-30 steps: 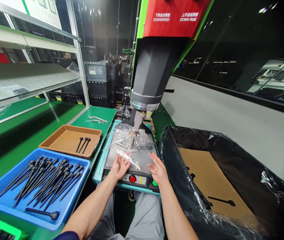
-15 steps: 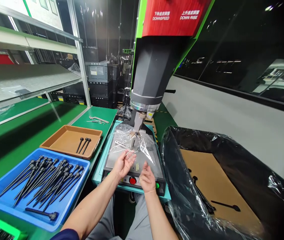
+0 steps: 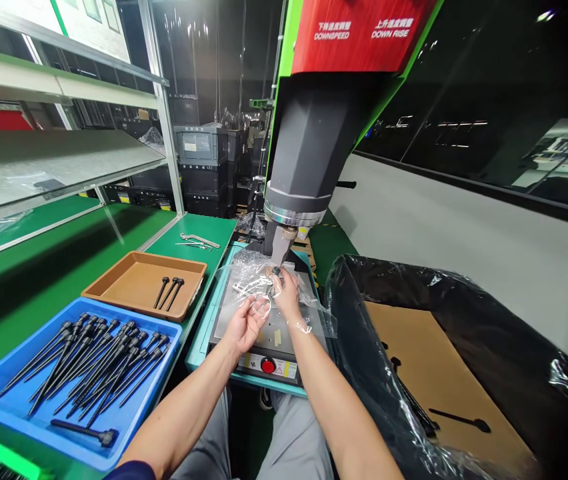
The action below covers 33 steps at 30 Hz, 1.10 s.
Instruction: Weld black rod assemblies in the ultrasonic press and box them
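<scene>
My right hand [image 3: 288,293] reaches under the tip of the machine head [image 3: 280,243], its fingers closed at a small black part [image 3: 277,271] on the fixture. Lower and to the left, my left hand [image 3: 248,325] is palm up over the metal work plate [image 3: 224,312], fingers curled and apart, holding nothing that I can make out. Clear plastic film [image 3: 250,277] lies around the fixture and partly in front of my right hand.
On the left, a blue tray [image 3: 71,443] holds many black bolt-like parts, and a brown tray [image 3: 119,275] holds several more. Wrenches [image 3: 199,240] lie behind. A black-lined bin [image 3: 347,320] stands at right; a red button [image 3: 268,365] is on the machine's front.
My right hand has moved forward and up from the plate's front edge to the fixture, and its fingers have closed. My left hand stays nearly in place. The view has shifted slightly.
</scene>
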Available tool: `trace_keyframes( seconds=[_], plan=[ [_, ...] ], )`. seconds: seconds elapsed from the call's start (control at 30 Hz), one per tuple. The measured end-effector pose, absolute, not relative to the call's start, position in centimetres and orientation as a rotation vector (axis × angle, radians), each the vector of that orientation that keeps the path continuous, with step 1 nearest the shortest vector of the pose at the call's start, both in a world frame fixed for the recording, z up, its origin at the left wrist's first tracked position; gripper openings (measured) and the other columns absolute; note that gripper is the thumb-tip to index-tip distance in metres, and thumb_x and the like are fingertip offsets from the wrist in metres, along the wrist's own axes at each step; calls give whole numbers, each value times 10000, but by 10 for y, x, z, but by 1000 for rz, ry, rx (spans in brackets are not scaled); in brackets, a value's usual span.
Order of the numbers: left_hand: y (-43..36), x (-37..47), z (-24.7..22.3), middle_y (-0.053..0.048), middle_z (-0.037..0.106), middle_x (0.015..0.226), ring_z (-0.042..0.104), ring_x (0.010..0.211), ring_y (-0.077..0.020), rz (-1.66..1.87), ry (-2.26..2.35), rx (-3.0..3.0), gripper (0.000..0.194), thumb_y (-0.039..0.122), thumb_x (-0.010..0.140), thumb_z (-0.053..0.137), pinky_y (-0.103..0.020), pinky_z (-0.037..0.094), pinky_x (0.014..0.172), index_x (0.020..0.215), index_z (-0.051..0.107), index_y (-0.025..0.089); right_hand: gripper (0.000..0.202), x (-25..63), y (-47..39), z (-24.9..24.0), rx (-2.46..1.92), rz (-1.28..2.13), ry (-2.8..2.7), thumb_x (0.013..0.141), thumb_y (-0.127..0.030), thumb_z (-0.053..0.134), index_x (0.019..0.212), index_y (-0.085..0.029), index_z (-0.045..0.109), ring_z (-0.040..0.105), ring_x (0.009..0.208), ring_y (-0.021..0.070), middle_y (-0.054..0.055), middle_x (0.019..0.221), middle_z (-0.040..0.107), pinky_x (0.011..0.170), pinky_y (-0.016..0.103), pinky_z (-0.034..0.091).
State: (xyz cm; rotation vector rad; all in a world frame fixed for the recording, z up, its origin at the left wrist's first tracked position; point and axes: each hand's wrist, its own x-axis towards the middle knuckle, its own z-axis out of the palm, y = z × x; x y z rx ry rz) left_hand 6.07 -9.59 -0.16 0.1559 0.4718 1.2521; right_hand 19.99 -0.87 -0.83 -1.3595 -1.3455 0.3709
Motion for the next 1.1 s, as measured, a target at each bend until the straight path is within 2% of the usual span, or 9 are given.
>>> trace_keyframes(
  seconds=[0.2,0.3,0.6,0.67,0.73,0.8,0.87,0.97,1.1],
  plan=[
    [-87,59,-1,-131,702,1060,708,879,-222,1243,445,193,127,197,922,537,-319,589,726,1018,608,154,379,206,12,2,-1420,438,-1452,823,-378,538,1107,-169,677,567,1072,287,127,1095,652,964,413,408],
    [-85,60,-3,-139,693,1105,704,915,-228,1257,449,207,114,190,912,557,-310,586,737,999,617,149,351,209,16,5,-1432,422,-1421,809,-363,548,1070,-169,681,582,1040,282,125,1085,655,944,410,421],
    [-76,55,-3,-122,650,1211,643,1095,-263,1426,457,213,76,150,876,585,-374,570,873,902,655,138,366,212,-10,15,-1372,511,-1264,797,-440,588,1052,-190,664,594,1024,289,109,1066,669,913,429,446],
    [-73,54,-2,-120,638,1236,640,1100,-257,1435,458,204,80,136,876,575,-366,570,874,873,655,138,375,215,-30,7,-1276,643,-1179,772,-463,632,1032,-195,661,609,996,277,101,1054,677,859,404,478],
    [-71,53,-1,-116,621,1269,636,1106,-251,1446,455,208,110,134,887,552,-343,573,861,856,657,134,398,218,-56,-8,-1197,883,-1084,726,-497,698,982,-195,657,635,900,248,91,995,689,724,341,510],
    [-69,53,-1,-116,621,1268,632,1113,-250,1459,462,216,123,137,895,542,-339,569,866,854,658,131,403,219,-89,-28,-1176,1253,-1005,685,-527,747,883,-191,645,634,719,194,68,864,694,543,258,467],
    [-70,53,-3,-119,642,1226,630,1117,-248,1466,488,228,99,134,887,558,-352,561,886,868,656,135,404,217,-127,-50,-1181,1648,-964,670,-527,777,787,-179,610,598,577,139,48,758,679,442,198,386],
    [-76,50,-16,-114,670,1150,656,1056,-218,1429,635,248,82,119,869,589,-329,566,866,912,655,141,404,211,-181,-73,-1185,1995,-1012,684,-498,790,808,-171,590,610,557,126,54,750,686,410,158,339],
    [-97,38,-41,-126,693,1014,699,858,-184,1289,919,225,55,133,833,652,-285,588,754,888,645,132,403,203,-218,-68,-1127,2060,-1123,709,-478,785,913,-166,631,643,614,152,69,794,699,470,194,435]
  ],
)
